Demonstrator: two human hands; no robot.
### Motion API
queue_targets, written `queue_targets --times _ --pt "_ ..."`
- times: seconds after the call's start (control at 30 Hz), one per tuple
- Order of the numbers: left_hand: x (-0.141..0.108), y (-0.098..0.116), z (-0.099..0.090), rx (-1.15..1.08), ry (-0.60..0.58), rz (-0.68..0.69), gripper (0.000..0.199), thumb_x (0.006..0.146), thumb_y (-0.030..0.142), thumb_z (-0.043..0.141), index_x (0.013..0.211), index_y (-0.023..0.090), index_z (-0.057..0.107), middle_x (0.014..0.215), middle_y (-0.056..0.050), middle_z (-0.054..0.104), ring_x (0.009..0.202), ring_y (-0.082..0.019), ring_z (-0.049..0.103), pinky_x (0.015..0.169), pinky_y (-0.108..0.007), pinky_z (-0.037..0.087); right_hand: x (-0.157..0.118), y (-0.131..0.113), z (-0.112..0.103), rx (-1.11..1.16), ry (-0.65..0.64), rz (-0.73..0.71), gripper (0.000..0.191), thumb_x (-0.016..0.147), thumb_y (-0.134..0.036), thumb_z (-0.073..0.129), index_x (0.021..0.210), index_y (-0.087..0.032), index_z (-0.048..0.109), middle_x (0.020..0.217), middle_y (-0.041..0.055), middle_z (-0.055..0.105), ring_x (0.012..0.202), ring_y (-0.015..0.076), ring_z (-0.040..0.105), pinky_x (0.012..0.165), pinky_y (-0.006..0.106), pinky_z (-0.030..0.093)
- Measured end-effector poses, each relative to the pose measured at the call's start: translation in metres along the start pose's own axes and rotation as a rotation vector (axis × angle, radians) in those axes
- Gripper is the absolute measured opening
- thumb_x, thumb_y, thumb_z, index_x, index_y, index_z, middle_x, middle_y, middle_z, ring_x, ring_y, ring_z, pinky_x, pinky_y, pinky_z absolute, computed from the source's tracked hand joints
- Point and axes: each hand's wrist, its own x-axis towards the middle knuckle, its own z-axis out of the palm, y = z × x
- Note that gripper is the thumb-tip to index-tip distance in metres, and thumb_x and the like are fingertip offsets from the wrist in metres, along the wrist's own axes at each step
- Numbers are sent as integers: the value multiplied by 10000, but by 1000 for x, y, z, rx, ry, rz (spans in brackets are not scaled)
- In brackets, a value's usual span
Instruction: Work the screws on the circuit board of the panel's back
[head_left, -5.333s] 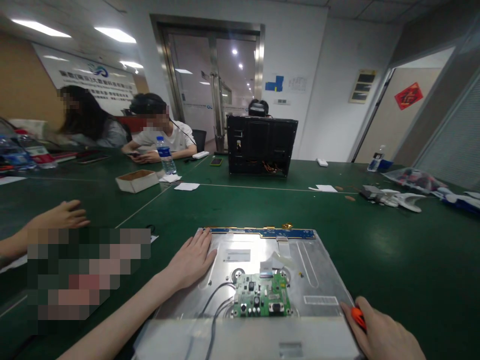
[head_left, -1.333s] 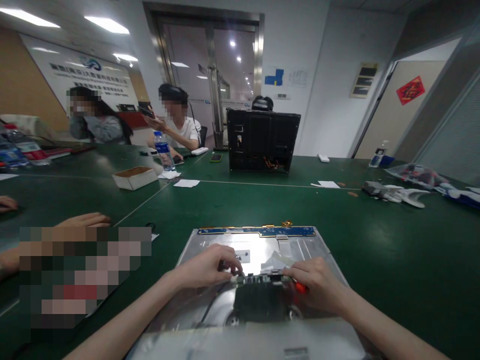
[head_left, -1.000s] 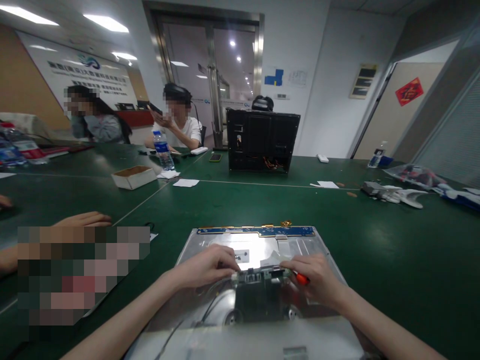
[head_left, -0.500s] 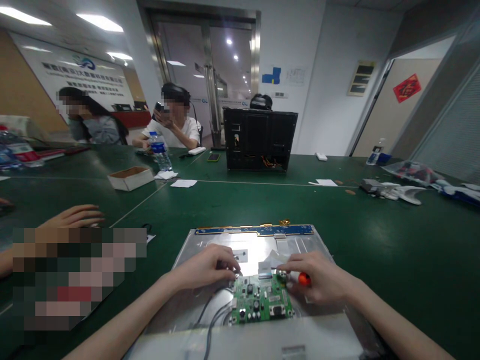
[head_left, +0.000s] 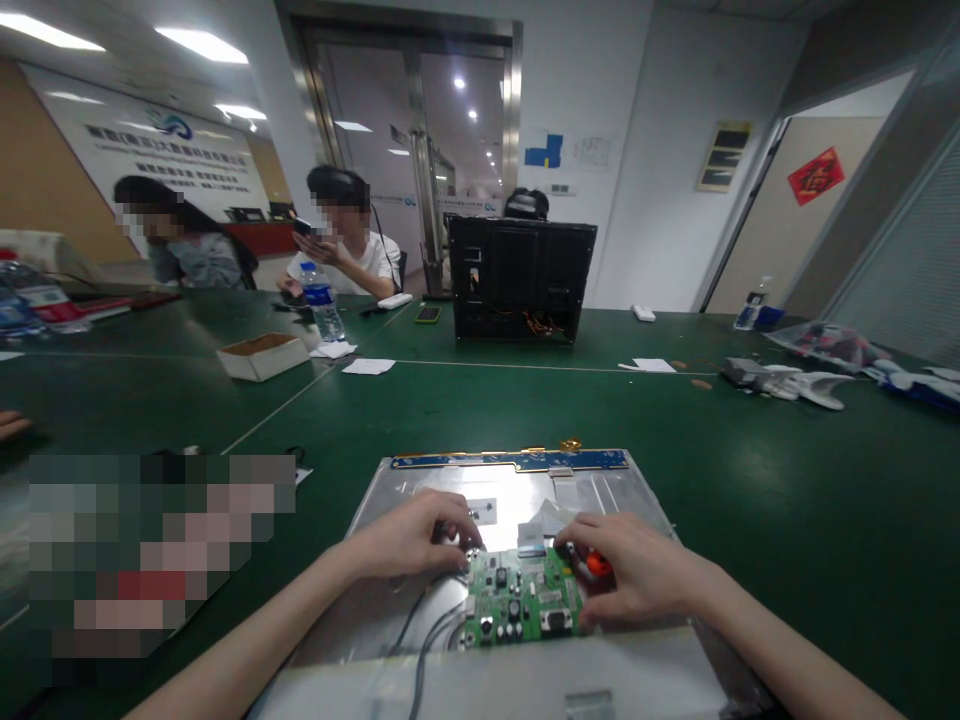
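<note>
A green circuit board (head_left: 517, 595) lies on the metal back of a flat display panel (head_left: 375, 515). My left hand (head_left: 420, 535) is closed at the board's upper left corner, fingers curled and thumb against the edge; the fingertips are partly hidden. My right hand (head_left: 634, 565) lies along the board's right side, forefinger at the upper corner and thumb near the lower right edge. Under its fingers shows the orange end of a screwdriver (head_left: 598, 563), the rest mostly hidden. A flat ribbon cable (head_left: 532, 538) meets the board's top edge. Grey cables (head_left: 431, 640) run from its left side.
A blue circuit strip (head_left: 465, 461) lines the panel's far edge. Beyond stand a black monitor housing (head_left: 517, 280), an open white box (head_left: 262, 360) and a water bottle (head_left: 322, 305). White parts (head_left: 795, 382) lie at right. Two people sit across the green table (head_left: 787, 500).
My right thumb has moved down to the board's lower right edge, and the screwdriver's orange end has shifted slightly left. A neighbour's hand has withdrawn at the left.
</note>
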Motion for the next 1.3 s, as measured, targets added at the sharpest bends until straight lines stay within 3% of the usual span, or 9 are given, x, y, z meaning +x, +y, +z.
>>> queue_targets --times 0.3,0.43,0.6,0.7,0.8,0.93,1.07,1.17,1.3 --pt "0 0 0 5 29 -7 146 811 265 700 916 200 777 892 -33 699 795 -197 618 696 -277 440 0 -1 -1 15 8 3 567 746 -447 832 1232 -217 652 1101 76 683 941 266 632 804 381 462" --pt "-1 -8 -10 58 171 -81 168 825 303 666 902 182 753 831 -28 697 732 -186 606 667 -267 434 0 9 1 -63 108 -57 607 724 -483 853 1237 -223 657 1059 75 715 902 259 669 750 352 487" --pt "0 -16 -18 189 374 -135 160 861 285 598 885 180 716 822 -33 689 750 -198 615 691 -277 441 0 22 7 -311 686 -323 169 939 -223 628 1093 -174 675 887 75 743 688 175 691 548 249 468" --pt "2 -17 -11 187 326 -109 179 889 298 587 888 174 715 840 -45 697 724 -193 616 676 -278 447 -3 19 3 -328 1017 -455 241 938 -67 500 1089 -184 646 757 31 713 592 131 661 503 217 458" --pt "3 -15 -2 176 259 -49 223 935 356 584 914 181 721 899 -57 700 776 -204 630 714 -296 464 -11 15 -7 -268 1160 -518 265 880 -73 529 1094 -182 641 756 40 694 616 156 663 520 240 494" --pt "4 -15 3 217 253 -7 238 954 368 584 889 186 722 914 -70 687 857 -229 626 765 -325 468 -21 27 -14 -9 1247 -528 229 864 -282 577 1038 -179 686 790 72 687 666 219 650 554 325 506" --pt "5 -16 3 217 257 2 177 930 256 559 838 177 688 855 -61 675 814 -216 615 742 -314 453 -11 44 -9 768 1142 -107 440 770 -621 638 680 -194 694 526 -6 515 460 137 452 426 259 356" --pt "5 -18 1 207 242 -24 125 879 203 572 800 173 663 814 -49 664 768 -207 603 710 -300 434 7 49 0 985 1052 38 521 837 -637 552 558 -199 599 448 -35 418 353 91 325 340 224 226" --pt "2 -18 -5 139 206 -77 114 853 224 589 779 171 657 802 -33 649 712 -184 578 667 -276 417 23 49 10 1160 940 123 522 795 -673 554 565 -206 585 394 -57 363 310 91 302 304 213 221"
